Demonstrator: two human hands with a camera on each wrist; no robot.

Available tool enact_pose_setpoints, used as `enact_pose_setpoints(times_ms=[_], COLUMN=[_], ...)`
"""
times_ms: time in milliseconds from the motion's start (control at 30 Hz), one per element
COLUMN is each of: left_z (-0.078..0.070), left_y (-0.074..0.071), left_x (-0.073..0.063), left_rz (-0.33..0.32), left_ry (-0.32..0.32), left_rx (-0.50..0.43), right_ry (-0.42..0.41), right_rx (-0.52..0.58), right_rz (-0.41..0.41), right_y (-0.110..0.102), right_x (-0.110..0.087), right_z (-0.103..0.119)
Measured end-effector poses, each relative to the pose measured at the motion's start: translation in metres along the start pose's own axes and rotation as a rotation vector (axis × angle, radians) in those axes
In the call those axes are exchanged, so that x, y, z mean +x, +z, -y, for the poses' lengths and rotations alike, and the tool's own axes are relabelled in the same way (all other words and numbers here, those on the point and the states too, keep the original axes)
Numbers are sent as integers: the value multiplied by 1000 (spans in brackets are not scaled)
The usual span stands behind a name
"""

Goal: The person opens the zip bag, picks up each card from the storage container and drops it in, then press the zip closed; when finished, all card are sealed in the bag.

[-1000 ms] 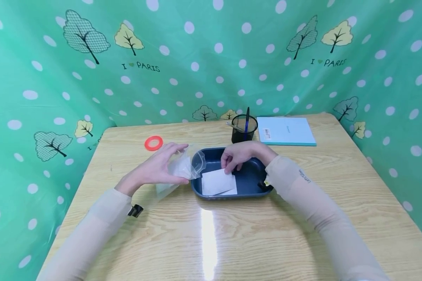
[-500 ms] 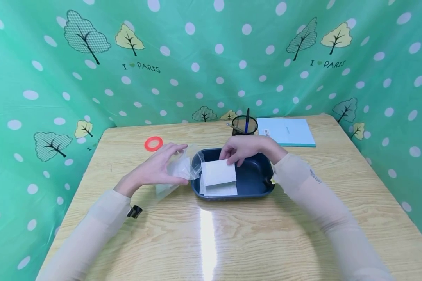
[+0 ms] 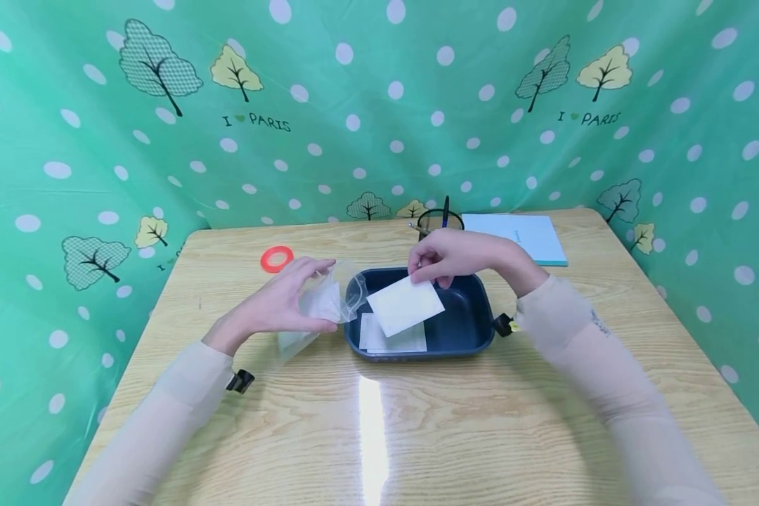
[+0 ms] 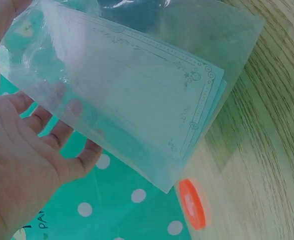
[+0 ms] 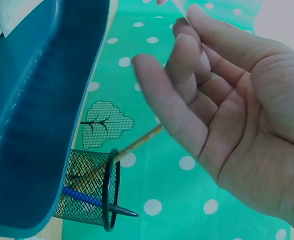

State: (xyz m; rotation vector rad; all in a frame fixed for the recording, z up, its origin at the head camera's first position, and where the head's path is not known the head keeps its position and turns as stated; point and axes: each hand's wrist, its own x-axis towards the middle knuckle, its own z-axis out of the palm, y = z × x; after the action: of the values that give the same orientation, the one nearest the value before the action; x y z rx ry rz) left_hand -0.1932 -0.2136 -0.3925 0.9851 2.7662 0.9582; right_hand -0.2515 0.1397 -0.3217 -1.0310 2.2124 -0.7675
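Note:
My left hand [image 3: 281,299] grips a clear plastic bag [image 3: 357,292] at the left end of a dark blue tray [image 3: 458,351]. In the left wrist view, cards [image 4: 136,85] with an ornate printed border show through the bag. Over the tray, my right hand [image 3: 464,254] pinches a white card [image 3: 406,307] by its upper edge between thumb and fingers. Below it, a few more white cards [image 3: 411,340] lie in the tray's left half. The right wrist view shows the thumb and fingertips meeting at the card's edge, most of the card being out of frame.
A red tape roll [image 3: 277,258] lies behind my left hand. Behind the tray stands a black mesh pen cup [image 5: 89,175] with a pencil [image 5: 139,142] and a blue pen [image 5: 86,197]. A light blue notebook [image 3: 531,235] lies at the back right, partly behind my right hand.
My right hand has lifted one card off those in the tray and moved it up and slightly right, tilting it. My left hand and the bag have hardly moved.

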Motion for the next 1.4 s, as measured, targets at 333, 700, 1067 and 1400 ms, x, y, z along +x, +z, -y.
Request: enact_pose_setpoints(times_ms=[333, 700, 1067, 1400], left_z=[1, -1, -1, -7], left_y=[1, 3, 7, 7], left_x=[-1, 4, 9, 15], left_rz=[3, 7, 19, 38], left_ry=[-2, -6, -20, -17], left_rx=[-9, 14, 23, 32], right_ry=[5, 13, 70, 65], right_rx=[263, 328, 352, 366], right_rz=[-240, -353, -372, -344], right_y=[3, 16, 28, 32], right_x=[-10, -3, 16, 28], right_z=[-5, -7, 0, 12])
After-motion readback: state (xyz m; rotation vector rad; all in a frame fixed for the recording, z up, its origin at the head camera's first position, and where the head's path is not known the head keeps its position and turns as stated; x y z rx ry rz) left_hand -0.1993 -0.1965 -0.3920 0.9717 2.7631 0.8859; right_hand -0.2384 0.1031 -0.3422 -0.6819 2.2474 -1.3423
